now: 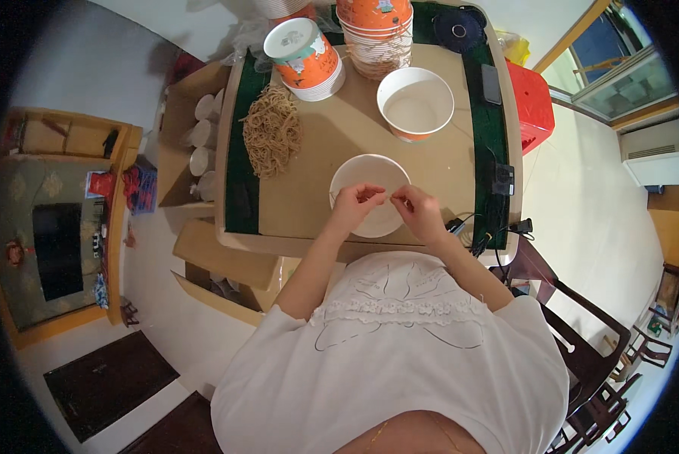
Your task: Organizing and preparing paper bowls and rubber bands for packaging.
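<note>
A white round paper bowl (368, 172) sits at the near edge of the table (309, 208), directly beneath both hands of a person in a white top; the left hand (355, 206) hangs over its left side, the right hand (421, 212) over its right, fingers curled, thumb and fingertips brought near together; whether they meet, or grip some thin strand, is too small to tell; the bowl, being round, offers no long axis.

Ahead and left lies one tangled heap of thin tan strands (271, 132), its longer axis running away from the person, the left hand nearer; ahead and slightly right stands a second white paper bowl with an orange outer band (415, 106), nearer the right hand.

Beyond, an upturned stack of orange-printed paper tubs (307, 64) and a taller stack of orange-and-white paper tubs (375, 38); the count: two hands, two single bowls, one heap, those two stacks, plus a third stack (283, 7) cut by the top edge; one black flat oblong device (491, 84) at right.
</note>
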The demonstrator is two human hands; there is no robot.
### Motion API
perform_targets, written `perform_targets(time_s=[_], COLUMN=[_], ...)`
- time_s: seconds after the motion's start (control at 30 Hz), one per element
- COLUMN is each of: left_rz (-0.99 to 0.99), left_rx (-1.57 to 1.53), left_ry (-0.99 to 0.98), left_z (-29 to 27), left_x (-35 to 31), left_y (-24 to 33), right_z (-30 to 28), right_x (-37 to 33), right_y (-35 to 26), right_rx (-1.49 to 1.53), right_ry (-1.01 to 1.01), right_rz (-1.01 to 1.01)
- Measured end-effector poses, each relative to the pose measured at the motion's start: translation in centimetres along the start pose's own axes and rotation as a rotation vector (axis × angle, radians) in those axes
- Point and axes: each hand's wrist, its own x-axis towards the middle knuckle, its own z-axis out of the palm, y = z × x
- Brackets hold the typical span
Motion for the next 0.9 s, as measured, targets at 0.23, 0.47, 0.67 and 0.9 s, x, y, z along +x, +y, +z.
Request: perform_targets(time_s=[0.23,0.47,0.67,0.9], left_rz=[0.142,0.178,0.188,0.366], left_rx=[0.172,0.283,0.368,0.36], left_ry=[0.085,0.189,0.114,0.105], left_z=[0.4,0.9,0.4,0.8], left_x=[0.7,0.3,-0.5,-2.6], left_y=[-2.1,-1.4,0.0,3.2], right_z=[0.1,-0.1,-0.7,-1.4], right_x=[0.1,0.3,0.7,0.7], right_y=[0.0,-0.6,-0.7,-0.3], right_rx=[-0.016,0.037,0.087,-0.07], right_ry=[0.004,-0.014,-0.051,0.031], right_rz=[-0.1,-0.02,0.081,-0.226])
